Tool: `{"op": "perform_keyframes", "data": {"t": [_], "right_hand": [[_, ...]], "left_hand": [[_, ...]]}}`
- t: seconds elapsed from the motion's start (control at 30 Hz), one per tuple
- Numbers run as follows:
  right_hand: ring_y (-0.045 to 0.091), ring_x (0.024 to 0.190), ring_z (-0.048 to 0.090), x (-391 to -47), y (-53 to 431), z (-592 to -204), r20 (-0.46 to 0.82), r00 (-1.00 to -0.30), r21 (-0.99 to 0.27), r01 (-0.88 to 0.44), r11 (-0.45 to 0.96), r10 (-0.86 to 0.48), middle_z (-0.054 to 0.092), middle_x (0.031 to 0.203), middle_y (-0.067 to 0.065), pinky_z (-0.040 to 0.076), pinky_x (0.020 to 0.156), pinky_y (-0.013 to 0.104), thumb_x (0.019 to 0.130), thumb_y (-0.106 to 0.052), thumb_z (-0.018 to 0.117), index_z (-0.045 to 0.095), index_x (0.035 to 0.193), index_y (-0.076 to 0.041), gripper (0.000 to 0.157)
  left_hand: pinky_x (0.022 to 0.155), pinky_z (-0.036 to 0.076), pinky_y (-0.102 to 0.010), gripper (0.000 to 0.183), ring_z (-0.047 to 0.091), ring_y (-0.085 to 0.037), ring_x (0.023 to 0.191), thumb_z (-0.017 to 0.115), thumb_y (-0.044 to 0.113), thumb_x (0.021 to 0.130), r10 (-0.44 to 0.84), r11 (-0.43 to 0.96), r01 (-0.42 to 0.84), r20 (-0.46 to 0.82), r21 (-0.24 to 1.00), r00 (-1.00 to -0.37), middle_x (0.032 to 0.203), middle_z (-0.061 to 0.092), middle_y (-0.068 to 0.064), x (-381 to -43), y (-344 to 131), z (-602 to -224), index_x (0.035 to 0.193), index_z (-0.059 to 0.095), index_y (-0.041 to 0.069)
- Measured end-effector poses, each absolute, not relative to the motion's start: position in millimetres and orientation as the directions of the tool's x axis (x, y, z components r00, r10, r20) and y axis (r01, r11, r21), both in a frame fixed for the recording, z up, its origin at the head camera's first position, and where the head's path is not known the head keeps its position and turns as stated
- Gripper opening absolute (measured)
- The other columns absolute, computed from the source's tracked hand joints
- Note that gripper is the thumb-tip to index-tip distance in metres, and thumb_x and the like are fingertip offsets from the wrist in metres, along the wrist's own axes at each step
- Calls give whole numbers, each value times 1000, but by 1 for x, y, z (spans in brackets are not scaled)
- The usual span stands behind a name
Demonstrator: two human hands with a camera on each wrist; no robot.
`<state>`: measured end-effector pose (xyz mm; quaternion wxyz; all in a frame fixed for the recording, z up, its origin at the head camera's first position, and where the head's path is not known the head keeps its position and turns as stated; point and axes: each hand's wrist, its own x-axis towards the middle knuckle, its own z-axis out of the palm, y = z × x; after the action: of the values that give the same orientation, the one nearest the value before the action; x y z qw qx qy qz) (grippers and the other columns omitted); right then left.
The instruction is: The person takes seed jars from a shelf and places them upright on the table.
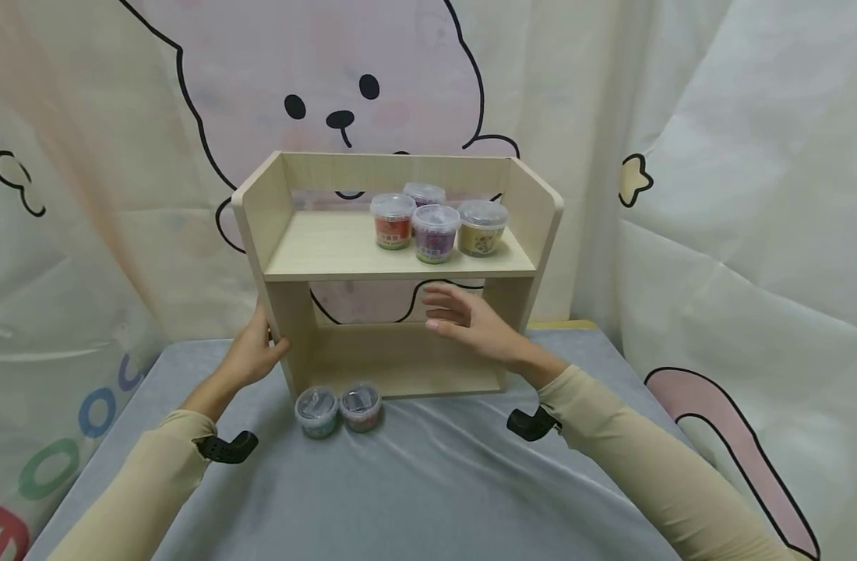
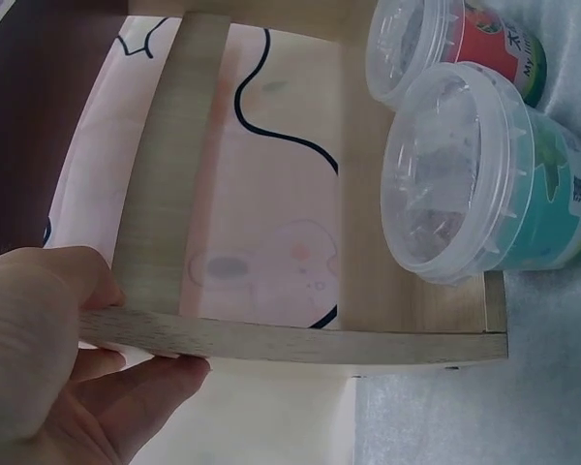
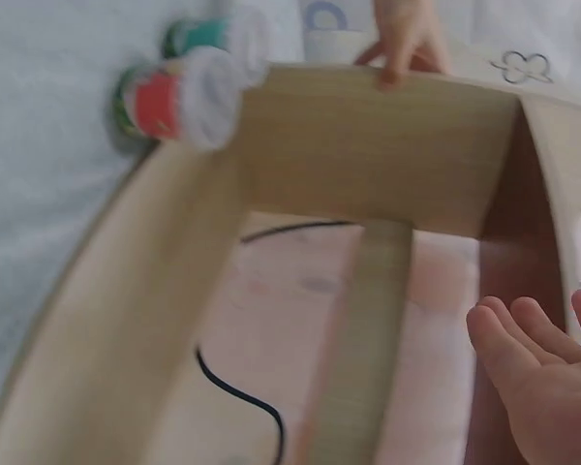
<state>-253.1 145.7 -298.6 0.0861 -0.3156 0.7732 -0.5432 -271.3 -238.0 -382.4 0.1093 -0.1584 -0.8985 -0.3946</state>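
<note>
A light wooden two-tier shelf (image 1: 400,266) stands on the table. My left hand (image 1: 255,351) grips the edge of its left side panel, thumb inside and fingers outside, as the left wrist view shows. In front of the lower compartment, my right hand (image 1: 474,323) is held in the air with its fingers extended, holding nothing. On the upper tier, toward the right, sit several lidded tubs: an orange-red tub (image 1: 393,226), purple tubs (image 1: 435,238) and a yellow tub (image 1: 481,234). By the shelf's front left corner stand a teal tub (image 2: 552,194) and a red tub (image 2: 489,44) with clear lids.
A grey-blue cloth (image 1: 428,483) covers the table. Behind and at both sides hang pale curtains (image 1: 751,273) printed with cartoon shapes. Each wrist carries a black strap mount (image 1: 227,448).
</note>
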Motion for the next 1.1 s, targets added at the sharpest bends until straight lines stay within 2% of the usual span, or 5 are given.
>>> {"op": "perform_keyframes", "data": {"t": [0.3,0.47,0.67,0.9,1.1], "right_hand": [[39,141,47,-255,160,-262,270,-870,-899,-381,215,-413,45,153,23,39,116,54,101,-11,55,35,152,-3,55],[33,144,44,-264,157,-247,274,-906,-903,-357,239,-322,46,154,21,37,119,52,102,-18,56,36,152,-4,55],[28,150,39,-277,147,-232,220,-930,-933,-289,216,-296,37,162,18,36,120,50,102,-23,56,26,158,-12,65],[27,152,34,-288,139,-230,189,-942,-938,-256,234,-277,33,162,22,32,122,48,102,-18,56,18,160,-10,70],[27,150,38,-291,135,-224,193,-943,-916,-272,295,-271,35,161,20,34,122,45,101,-22,58,16,161,-11,75]], "left_hand": [[103,42,-70,95,43,-59,134,52,-6,92,189,660,352,307,664,-933,153,33,-40,-267,-241,-391,161,-11,13],[98,47,-68,89,52,-58,126,55,-2,92,173,688,338,308,642,-936,145,43,-40,-268,-243,-388,160,-1,8],[99,46,-69,90,52,-58,126,55,-1,92,147,707,317,307,632,-940,144,43,-41,-268,-245,-384,160,-2,8],[96,48,-68,89,54,-57,124,56,2,93,152,714,308,291,629,-945,143,46,-40,-268,-242,-384,160,-2,10],[93,49,-67,89,56,-56,121,56,2,93,156,703,317,297,637,-942,142,47,-39,-270,-238,-383,161,-1,11]]}}
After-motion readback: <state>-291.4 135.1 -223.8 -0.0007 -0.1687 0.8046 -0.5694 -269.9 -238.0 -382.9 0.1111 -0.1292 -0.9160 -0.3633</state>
